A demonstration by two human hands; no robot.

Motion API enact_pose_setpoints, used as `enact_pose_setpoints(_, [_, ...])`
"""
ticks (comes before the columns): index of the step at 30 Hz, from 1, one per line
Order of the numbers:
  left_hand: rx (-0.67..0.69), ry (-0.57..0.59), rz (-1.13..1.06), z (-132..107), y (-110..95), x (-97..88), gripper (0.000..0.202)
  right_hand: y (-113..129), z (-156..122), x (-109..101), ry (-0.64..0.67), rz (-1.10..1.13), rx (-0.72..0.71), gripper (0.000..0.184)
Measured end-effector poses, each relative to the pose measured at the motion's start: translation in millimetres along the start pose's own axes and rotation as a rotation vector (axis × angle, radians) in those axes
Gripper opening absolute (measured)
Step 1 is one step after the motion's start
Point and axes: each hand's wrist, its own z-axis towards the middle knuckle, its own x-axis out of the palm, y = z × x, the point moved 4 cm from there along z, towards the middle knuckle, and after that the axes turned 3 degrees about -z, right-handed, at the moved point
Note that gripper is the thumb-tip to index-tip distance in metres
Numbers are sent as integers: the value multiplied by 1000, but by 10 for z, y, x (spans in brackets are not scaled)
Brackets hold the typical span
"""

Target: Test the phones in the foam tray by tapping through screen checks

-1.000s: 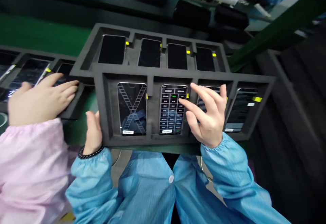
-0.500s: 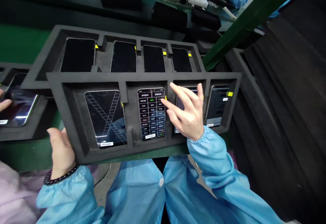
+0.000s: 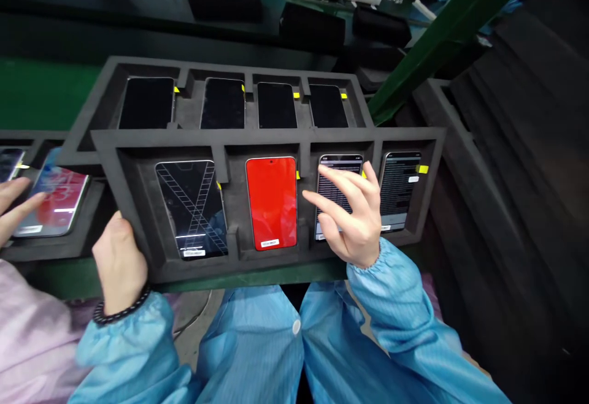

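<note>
A black foam tray (image 3: 264, 137) holds several phones in separate compartments. My left hand (image 3: 120, 263) is at its lower left edge, curled against the side, with the fingers mostly hidden. My right hand (image 3: 352, 217) hovers over the third compartment with its fingers apart, holding nothing. Beneath it, a phone with lines of text (image 3: 332, 189) is partly covered. Left of the fingertips lies a phone with a plain red screen (image 3: 272, 205). The leftmost phone (image 3: 193, 214) shows a crossed ladder pattern; the rightmost phone (image 3: 399, 189) shows text.
Behind stands another foam tray (image 3: 207, 68) of dark-screened phones with yellow tabs. At left, a co-worker's hand (image 3: 16, 205) is over a phone (image 3: 59, 198) in another tray. A green post (image 3: 442, 42) slants up at right, beside stacked black trays (image 3: 519, 146).
The second phone's screen has turned from a menu grid to plain red. My right hand has drawn back to the right from that phone. My left thumb has folded down.
</note>
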Motion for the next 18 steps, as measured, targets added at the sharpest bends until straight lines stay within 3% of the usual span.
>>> enact_pose_setpoints(5, [418, -251, 56, -376, -365, -7, 56, 245, -246, 143, 8, 128, -107, 32])
enact_pose_setpoints(9, [619, -271, 70, -620, -385, 38, 58, 360, -428, 224, 20, 133, -165, 32])
enact_pose_setpoints(14, [575, -260, 70, -678, -247, 97, 58, 335, -364, 231, 21, 148, -127, 30])
enact_pose_setpoints(18, [365, -314, -61, -627, -145, 104, 55, 440, -7, 333, 96, 78, -111, 30])
